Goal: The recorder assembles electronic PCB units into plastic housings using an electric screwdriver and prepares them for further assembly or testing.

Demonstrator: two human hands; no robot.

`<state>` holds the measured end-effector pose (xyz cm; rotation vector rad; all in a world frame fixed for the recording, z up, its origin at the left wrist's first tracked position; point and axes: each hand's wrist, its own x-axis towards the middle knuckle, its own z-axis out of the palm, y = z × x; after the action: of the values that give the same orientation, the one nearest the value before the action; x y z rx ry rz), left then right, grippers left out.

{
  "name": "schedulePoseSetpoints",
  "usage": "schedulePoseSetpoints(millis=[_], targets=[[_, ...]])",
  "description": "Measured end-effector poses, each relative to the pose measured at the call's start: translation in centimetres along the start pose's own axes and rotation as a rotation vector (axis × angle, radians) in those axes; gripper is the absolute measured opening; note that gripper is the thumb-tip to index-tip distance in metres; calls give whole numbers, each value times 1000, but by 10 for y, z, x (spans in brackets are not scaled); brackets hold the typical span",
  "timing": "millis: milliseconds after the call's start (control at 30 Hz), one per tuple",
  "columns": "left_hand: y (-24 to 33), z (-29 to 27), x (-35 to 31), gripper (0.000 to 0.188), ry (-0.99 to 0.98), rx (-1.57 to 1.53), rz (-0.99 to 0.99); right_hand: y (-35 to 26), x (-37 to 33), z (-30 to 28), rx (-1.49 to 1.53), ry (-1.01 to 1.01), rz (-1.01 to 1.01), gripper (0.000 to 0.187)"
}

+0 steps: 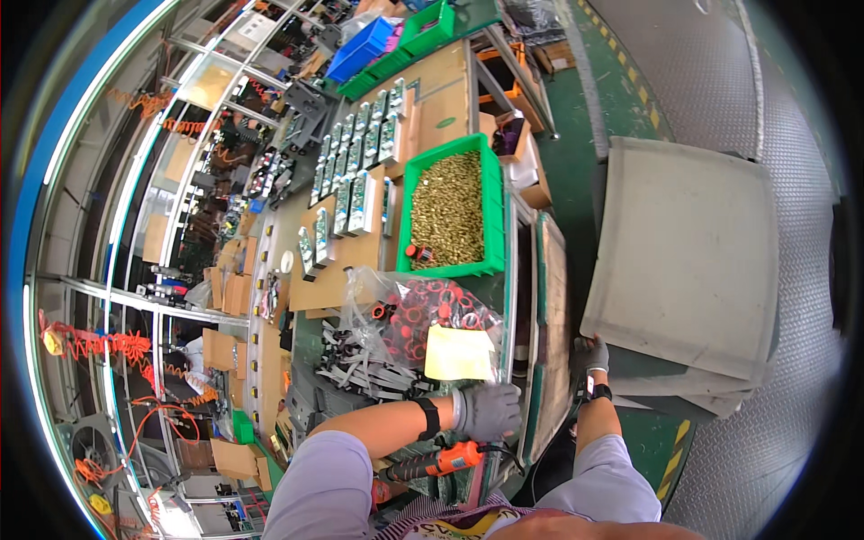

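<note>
My left hand [489, 409], in a grey glove, is closed at the right edge of the workbench, its fingers curled under. Whatever it may hold is hidden. Just behind it lies a yellow paper [459, 352] on a clear bag of red rings [418, 315]. An orange and black power tool [456, 458] with a black cord lies below the left wrist. Off the bench, my right hand [591, 355], also gloved, has its fingers stretched out near the corner of a large grey sheet [686, 243]. Contact with the sheet cannot be made out.
A green bin [494, 207] of small brass parts stands on the bench, beyond the bag. Left of it, boxed circuit-board units [360, 153] stand in rows. Grey strips [360, 364] lie loose left of the bag. A wooden-faced panel [546, 333] runs along the bench's right side.
</note>
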<state>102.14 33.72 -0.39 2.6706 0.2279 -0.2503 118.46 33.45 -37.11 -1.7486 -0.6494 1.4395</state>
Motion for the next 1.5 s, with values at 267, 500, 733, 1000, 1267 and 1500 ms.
schedulePoseSetpoints(millis=[267, 500, 733, 1000, 1267, 1500], targets=[[0, 2, -7, 18, 30, -2, 14, -11, 3, 8, 822, 182, 161, 42], [6, -3, -6, 17, 48, 112, 31, -132, -122, -80, 1265, 3, 318, 25], [42, -41, 51, 52, -125, -878, -657, -230, -281, -128, 1323, 86, 301, 26], [129, -76, 99, 35, 363, -839, -700, -249, -393, -103, 1289, -258, 192, 31], [137, -137, 60, 22, 285, -622, -437, -218, -435, -301, -298, 400, -679, 25], [151, -176, 28, 21, 150, -733, -546, -12, -351, -341, -479, 653, 367, 39]])
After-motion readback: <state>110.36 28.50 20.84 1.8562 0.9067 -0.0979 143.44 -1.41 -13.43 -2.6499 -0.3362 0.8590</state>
